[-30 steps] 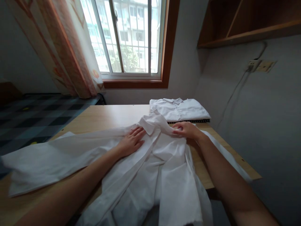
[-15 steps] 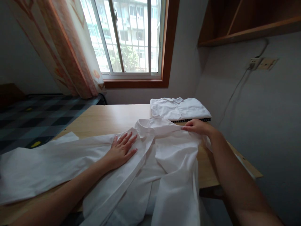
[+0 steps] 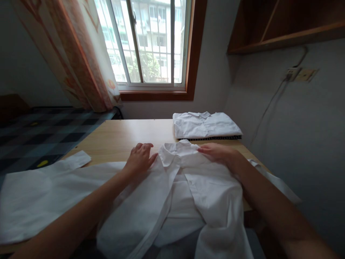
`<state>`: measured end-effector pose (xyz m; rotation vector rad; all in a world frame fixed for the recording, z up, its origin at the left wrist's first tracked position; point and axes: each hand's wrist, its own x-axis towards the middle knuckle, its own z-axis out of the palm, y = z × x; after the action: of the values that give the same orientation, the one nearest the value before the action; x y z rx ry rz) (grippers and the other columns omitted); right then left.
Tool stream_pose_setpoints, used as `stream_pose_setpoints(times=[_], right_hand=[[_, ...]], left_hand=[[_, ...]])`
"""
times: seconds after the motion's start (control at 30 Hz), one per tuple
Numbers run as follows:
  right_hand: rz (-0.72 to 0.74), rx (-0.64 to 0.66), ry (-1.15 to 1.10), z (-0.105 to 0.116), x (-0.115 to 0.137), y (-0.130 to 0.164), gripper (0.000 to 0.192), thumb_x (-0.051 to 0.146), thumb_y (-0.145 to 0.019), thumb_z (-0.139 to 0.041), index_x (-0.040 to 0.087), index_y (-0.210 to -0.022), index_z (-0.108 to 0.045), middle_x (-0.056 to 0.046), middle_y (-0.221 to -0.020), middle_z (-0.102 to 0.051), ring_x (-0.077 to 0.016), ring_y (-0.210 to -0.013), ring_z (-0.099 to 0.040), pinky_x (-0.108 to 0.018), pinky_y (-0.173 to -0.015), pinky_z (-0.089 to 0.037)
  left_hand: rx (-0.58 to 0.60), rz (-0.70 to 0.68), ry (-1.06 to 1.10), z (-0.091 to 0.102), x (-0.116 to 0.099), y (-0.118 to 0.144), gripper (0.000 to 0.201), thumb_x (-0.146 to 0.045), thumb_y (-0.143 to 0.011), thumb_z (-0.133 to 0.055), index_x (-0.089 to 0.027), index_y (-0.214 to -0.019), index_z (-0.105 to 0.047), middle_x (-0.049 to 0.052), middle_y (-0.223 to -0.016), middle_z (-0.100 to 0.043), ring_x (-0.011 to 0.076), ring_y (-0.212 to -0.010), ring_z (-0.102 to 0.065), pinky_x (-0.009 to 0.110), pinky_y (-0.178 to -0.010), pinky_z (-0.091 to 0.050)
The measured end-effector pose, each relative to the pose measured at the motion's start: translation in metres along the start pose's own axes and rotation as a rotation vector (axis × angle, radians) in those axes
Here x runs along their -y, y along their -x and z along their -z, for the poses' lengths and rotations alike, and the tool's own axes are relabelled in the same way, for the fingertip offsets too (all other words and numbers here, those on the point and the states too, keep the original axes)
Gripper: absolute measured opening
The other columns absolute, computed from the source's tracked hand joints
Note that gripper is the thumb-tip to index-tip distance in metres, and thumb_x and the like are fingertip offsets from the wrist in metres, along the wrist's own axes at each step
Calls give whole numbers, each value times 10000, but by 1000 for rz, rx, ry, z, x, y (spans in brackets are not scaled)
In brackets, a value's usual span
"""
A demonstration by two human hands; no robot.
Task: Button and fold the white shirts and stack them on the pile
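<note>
A white button-front shirt lies unbuttoned across the table, collar toward the window, its lower part hanging over the near edge. My left hand rests at the shoulder on the left of the collar, fingers bent and thumb held apart from them, the thumb tip near the collar. On the other side of the collar, my right hand has its fingertips closed on the shoulder cloth. One sleeve stretches out to the left; the other shows partly beyond my right forearm.
A folded white shirt lies on a dark, ridged-edged item at the back right of the wooden table. A checked bed stands left. Window, curtain, shelf and socket with cable surround the table.
My left hand has gone from lying flat to bent fingers, slightly farther up. My right hand has moved left toward the collar. The shirt has shifted slightly right and its right sleeve lies farther out.
</note>
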<state>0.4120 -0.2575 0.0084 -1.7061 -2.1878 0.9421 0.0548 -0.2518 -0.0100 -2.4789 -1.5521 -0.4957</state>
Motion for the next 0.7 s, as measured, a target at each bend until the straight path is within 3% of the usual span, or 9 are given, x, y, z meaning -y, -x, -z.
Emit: stream_pose_setpoints(times=[0.07, 0.2, 0.27, 0.4, 0.47, 0.57, 0.7], right_hand=[[-42, -87, 15, -7, 0, -4, 599, 683, -898, -373, 205, -996, -720, -65, -1036, -722, -229, -889, -647, -266, -702, -465], [-24, -163, 177, -17, 1, 1, 354, 489, -897, -521, 203, -1029, -682, -72, -1054, -721, -231, -900, -645, -262, -721, -437], [33, -290, 329, -23, 1, 7, 278, 405, -915, -507, 203, -1042, -649, -80, -1023, -717, -221, -881, -639, -255, -705, -407], [153, -580, 655, -24, -8, 16, 328, 371, -986, -353, 167, -1034, -605, -119, -932, -690, -221, -813, -615, -277, -684, -360], [211, -675, 744, -13, -17, 19, 338, 362, -988, -329, 158, -994, -598, -121, -880, -672, -224, -798, -596, -289, -699, -358], [178, -868, 773, 13, -23, 23, 335, 388, -975, -344, 157, -975, -586, -120, -832, -651, -242, -809, -581, -305, -715, -360], [83, -1078, 671, 34, -7, 22, 366, 403, -977, -315, 149, -1033, -572, -137, -877, -646, -265, -861, -583, -313, -709, -354]], left_hand=[[43, 26, 50, -5, 6, -9, 402, -454, -908, -448, -157, -1098, -642, 148, -1185, -638, 334, -1177, -485, 489, -1008, -389], [121, -29, 175, -8, 6, -12, 354, -449, -897, -412, -196, -797, -638, 116, -1016, -665, 278, -1026, -553, 441, -960, -416], [116, -35, 232, -1, 1, -12, 328, -417, -910, -372, -197, -794, -587, 99, -910, -664, 241, -906, -592, 388, -876, -449], [87, 27, 284, 27, -15, -5, 289, -412, -960, -299, -218, -896, -502, 28, -721, -630, 217, -687, -621, 311, -642, -428], [10, -13, 222, 44, -24, 2, 298, -423, -979, -280, -219, -918, -488, 11, -664, -609, 215, -635, -619, 296, -596, -395], [-208, -64, 60, 72, -36, 13, 351, -454, -988, -276, -204, -884, -499, 25, -644, -599, 206, -616, -610, 285, -572, -365], [-480, 18, -83, 106, -40, 5, 369, -464, -978, -316, -185, -869, -531, 63, -729, -622, 213, -733, -624, 288, -637, -381]])
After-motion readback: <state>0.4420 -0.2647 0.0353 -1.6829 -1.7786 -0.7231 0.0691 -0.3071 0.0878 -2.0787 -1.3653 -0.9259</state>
